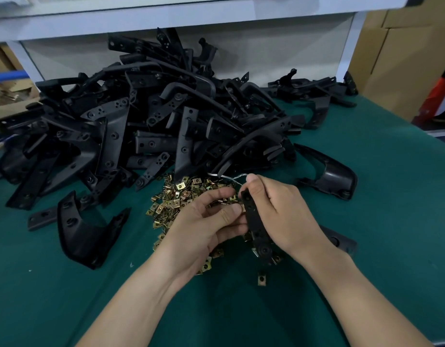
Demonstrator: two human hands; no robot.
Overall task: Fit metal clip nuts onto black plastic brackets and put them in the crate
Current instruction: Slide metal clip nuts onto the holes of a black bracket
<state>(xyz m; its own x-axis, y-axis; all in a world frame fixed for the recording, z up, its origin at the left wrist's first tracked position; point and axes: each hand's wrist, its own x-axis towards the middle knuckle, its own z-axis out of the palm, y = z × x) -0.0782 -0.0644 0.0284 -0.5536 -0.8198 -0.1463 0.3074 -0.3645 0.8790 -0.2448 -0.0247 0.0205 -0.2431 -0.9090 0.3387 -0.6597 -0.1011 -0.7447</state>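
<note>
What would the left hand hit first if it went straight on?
Most likely the narrow black plastic bracket that the right hand grips; the brass metal clip nut in the left hand nearly touches it.

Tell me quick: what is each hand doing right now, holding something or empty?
Left hand: pinches a metal clip nut at the bracket's edge.
Right hand: grips the black plastic bracket.
</note>
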